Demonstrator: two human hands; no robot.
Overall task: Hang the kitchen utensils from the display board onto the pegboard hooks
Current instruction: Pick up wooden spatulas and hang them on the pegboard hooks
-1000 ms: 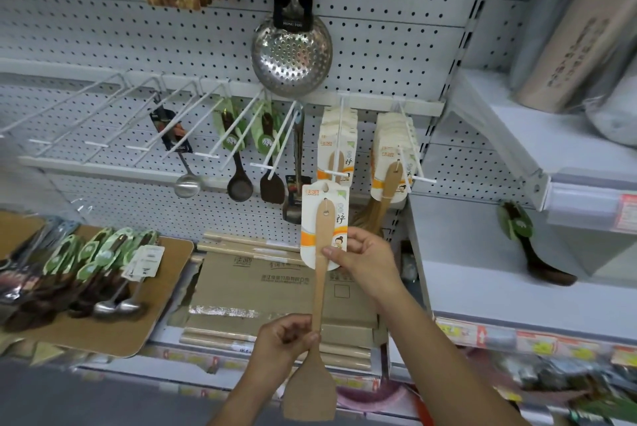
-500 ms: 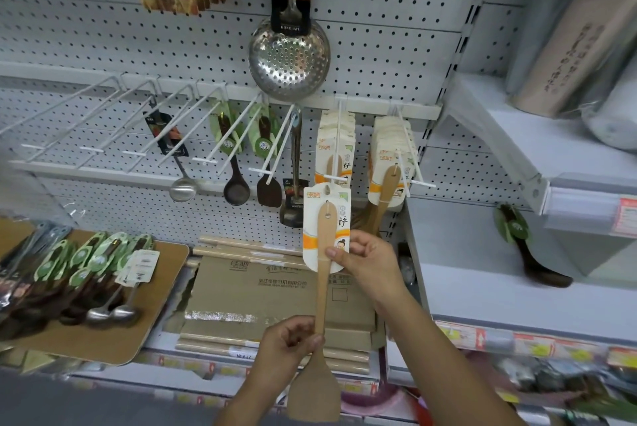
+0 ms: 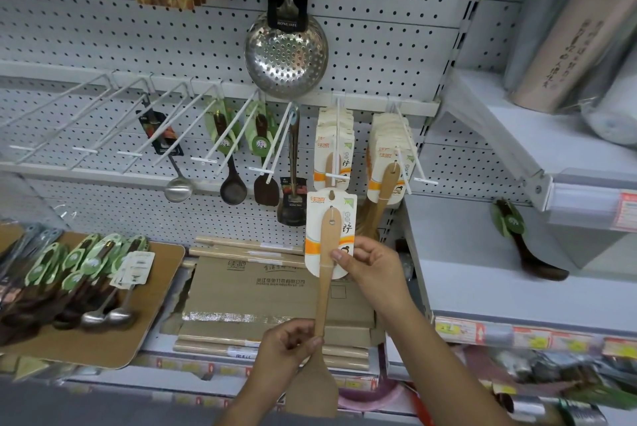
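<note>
I hold a wooden spatula upright, blade down, with a white and orange card on its handle. My left hand grips the lower handle just above the blade. My right hand pinches the card and handle at its right edge. The card's hanging hole sits just below the tip of a white pegboard hook that carries several like spatulas. Another hook to the right holds more of them. The brown display board at the left carries several packaged spoons and ladles.
White pegboard with a row of long bare hooks at the left. A steel skimmer hangs above. Dark spoons hang mid-row. Cardboard boxes lie below. A grey shelf at the right carries one dark spoon.
The view has shifted slightly; both hands keep their hold on the spatula, which stays just below the hook's tip.
</note>
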